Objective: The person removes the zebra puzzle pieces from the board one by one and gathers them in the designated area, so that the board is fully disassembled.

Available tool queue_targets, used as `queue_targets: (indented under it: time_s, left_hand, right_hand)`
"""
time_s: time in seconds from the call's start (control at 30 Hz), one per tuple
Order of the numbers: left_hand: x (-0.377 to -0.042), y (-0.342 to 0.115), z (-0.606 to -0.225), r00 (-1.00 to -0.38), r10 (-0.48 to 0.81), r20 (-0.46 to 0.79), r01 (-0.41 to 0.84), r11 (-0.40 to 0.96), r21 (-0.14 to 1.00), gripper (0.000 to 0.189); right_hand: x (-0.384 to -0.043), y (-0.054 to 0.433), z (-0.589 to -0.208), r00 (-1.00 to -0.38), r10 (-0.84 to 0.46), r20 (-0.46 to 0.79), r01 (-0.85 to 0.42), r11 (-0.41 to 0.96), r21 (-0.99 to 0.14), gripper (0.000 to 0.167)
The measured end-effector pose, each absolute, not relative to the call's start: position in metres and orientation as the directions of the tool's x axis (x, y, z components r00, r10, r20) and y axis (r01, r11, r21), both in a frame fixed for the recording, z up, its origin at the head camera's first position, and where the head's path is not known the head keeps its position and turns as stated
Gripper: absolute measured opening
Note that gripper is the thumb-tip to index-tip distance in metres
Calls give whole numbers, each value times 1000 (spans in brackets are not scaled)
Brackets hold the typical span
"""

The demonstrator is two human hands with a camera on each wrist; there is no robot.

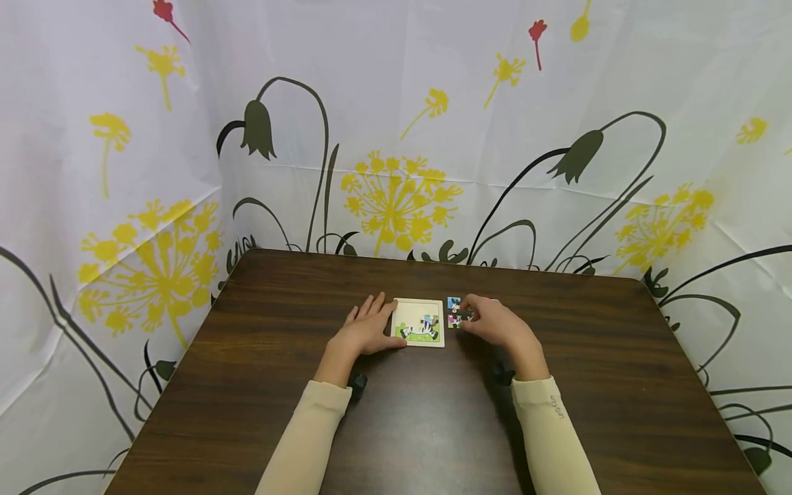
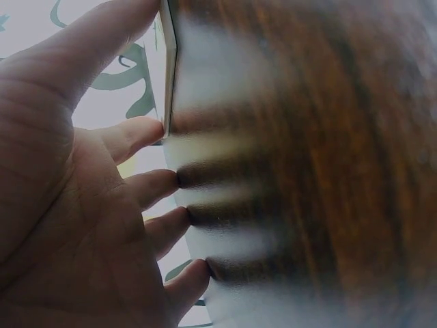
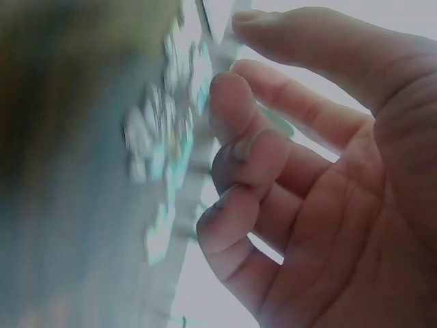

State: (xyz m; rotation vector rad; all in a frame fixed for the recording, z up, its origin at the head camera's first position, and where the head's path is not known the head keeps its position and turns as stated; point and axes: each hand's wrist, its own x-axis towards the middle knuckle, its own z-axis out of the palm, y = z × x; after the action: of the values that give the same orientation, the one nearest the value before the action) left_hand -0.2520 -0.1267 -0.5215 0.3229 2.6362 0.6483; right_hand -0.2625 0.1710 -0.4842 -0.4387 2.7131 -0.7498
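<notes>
A square, pale puzzle board (image 1: 411, 309) lies on the table, its lower part filled with pieces that show a zebra (image 1: 421, 333) on green. My left hand (image 1: 364, 333) steadies it, fingers spread, with the thumb at the lower left corner and the index fingertip at the left edge. In the left wrist view the board's edge (image 2: 168, 75) meets the thumb and index finger. Right of the board are loose jigsaw pieces, including a blue one (image 1: 454, 302) and a pink-and-green one (image 1: 454, 321). Over them hovers my right hand (image 1: 500, 326), fingers loosely bent, thumb and index finger apart with nothing between them.
Dark wooden table (image 1: 427, 426) stretches around the board on all sides. Behind it and along both sides hangs a white curtain (image 1: 396, 82) printed with flowers. In the right wrist view the loose pieces (image 3: 141, 140) look blurred.
</notes>
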Motion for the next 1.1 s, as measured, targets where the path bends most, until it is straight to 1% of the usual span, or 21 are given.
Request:
queue_targets:
  time_s: [0.1,0.2,0.33,0.47,0.63,0.8,0.9,1.1]
  left_hand:
    - [-252,-127,-520,-888,312,-337,122,868,481,100]
    - [-252,-127,-520,-889,308,-338,121,871,476,100]
    - [-254,-127,-522,-891,306,-335,124,874,470,100]
    - [-255,-127,-523,-888,311,-340,129,876,464,101]
    - [-254,-127,-522,-890,304,-340,125,879,459,100]
    - [-254,-126,-521,-890,307,-337,126,875,467,100]
    - [-253,-126,-522,-887,309,-342,124,875,468,100]
    - [-254,-127,-524,-892,300,-337,118,876,468,101]
  right_hand:
    - [-261,152,-490,-895,-408,-178,-268,813,-517,28]
    - [-260,133,-495,-882,-435,-182,-297,813,-502,29]
    - [-261,116,-499,-876,-438,-201,-300,822,-484,33]
    - [-263,109,-504,-878,-434,-204,-298,827,-476,34]
    - [-270,110,-508,-857,-465,-219,-293,792,-535,32]
    - [-276,113,-507,-830,-490,-266,-252,755,-606,29]
    - [-277,114,-507,-822,-491,-288,-229,749,-622,30]
    - [-278,114,-507,-827,-484,-284,-217,743,-633,32]
